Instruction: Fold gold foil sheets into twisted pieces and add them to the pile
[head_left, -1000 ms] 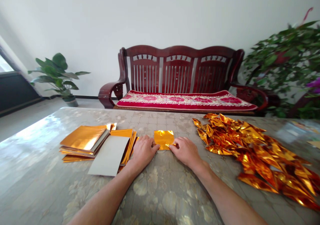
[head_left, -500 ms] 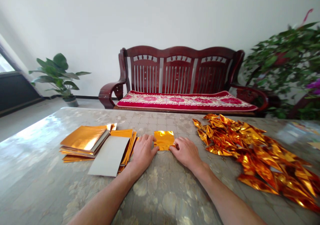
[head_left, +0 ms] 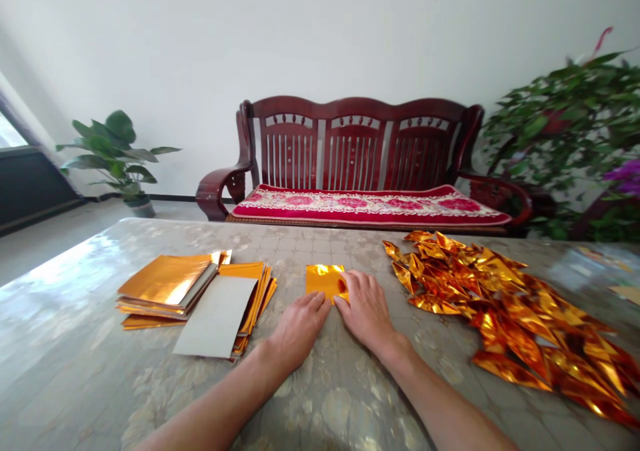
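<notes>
Both hands lie on the table (head_left: 75, 344), working a small gold foil sheet (head_left: 323, 279) lying flat near the middle. The left hand (head_left: 300, 327) touches its near edge with fingertips, fingers loosely together. The right hand (head_left: 367, 307) presses flat on its right corner. A stack of gold sheets (head_left: 170, 281) sits left, a pile of folded gold pieces (head_left: 500, 304) right.

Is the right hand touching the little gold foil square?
Touching. The head view shows the right hand's fingers lying on the gold foil square's right edge, overlapping it.
</notes>
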Motion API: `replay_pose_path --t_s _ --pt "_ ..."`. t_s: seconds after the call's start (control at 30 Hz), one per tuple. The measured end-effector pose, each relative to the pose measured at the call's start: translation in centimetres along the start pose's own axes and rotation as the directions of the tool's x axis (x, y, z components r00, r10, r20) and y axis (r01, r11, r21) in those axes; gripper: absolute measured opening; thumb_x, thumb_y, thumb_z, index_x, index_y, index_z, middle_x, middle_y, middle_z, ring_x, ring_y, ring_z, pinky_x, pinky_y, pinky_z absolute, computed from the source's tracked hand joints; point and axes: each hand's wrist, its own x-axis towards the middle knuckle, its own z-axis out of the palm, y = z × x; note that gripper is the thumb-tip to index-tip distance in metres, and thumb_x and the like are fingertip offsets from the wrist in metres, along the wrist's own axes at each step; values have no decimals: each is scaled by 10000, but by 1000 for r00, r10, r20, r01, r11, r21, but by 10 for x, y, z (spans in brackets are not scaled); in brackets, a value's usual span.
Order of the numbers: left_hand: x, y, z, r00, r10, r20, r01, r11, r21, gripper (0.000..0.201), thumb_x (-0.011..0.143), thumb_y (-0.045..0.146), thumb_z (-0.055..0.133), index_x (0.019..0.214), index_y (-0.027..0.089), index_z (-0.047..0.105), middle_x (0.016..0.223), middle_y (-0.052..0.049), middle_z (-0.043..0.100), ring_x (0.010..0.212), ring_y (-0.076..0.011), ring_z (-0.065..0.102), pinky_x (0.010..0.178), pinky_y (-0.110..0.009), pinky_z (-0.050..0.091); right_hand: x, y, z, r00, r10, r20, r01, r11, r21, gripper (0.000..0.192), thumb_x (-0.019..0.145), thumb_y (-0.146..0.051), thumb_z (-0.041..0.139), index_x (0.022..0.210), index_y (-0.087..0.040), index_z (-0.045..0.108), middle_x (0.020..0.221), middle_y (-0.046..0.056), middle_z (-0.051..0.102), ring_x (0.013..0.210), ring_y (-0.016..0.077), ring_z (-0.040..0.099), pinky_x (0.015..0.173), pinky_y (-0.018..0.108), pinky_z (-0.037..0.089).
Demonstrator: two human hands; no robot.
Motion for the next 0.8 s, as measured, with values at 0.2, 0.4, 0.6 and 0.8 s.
replay_pose_path --t_s 0.2,0.4,0.6,0.8 --pt "-3 1 6 1000 2 10 -2 1000 18 409 922 81 456 1318 150 535 1344 -122 584 1271 -234 527 1097 -349 426 2 -2 6 994 77 84 -73 996 -49 478 904 -368 572 1344 -186 523 1376 135 520 1294 313 391 1085 470 298" --pt "-8 8 -2 991 -108 85 101 991 84 390 912 54 441 1283 93 555 1334 -188 578 1262 -276 541 1052 -401 467 -3 9 7 991 90 100 -81 993 -89 440 930 -292 505 1362 -210 520 1392 109 515 1318 317 372 1100 476 280" --pt "-11 9 -6 983 -168 70 162 983 80 337 904 38 432 1178 146 596 1205 -151 633 1171 -250 578 996 -395 494 -3 20 4 994 105 21 -104 994 -41 395 908 -240 528 1297 -182 558 1318 119 569 1227 286 449 1062 433 325" --pt "-11 1 -2 991 -124 59 121 991 56 272 896 59 464 1090 176 614 1098 -104 645 1086 -238 570 972 -374 475 -9 18 -13 997 4 -72 6 991 136 208 948 -207 468 999 -212 670 1033 56 655 1013 218 529 921 316 395"
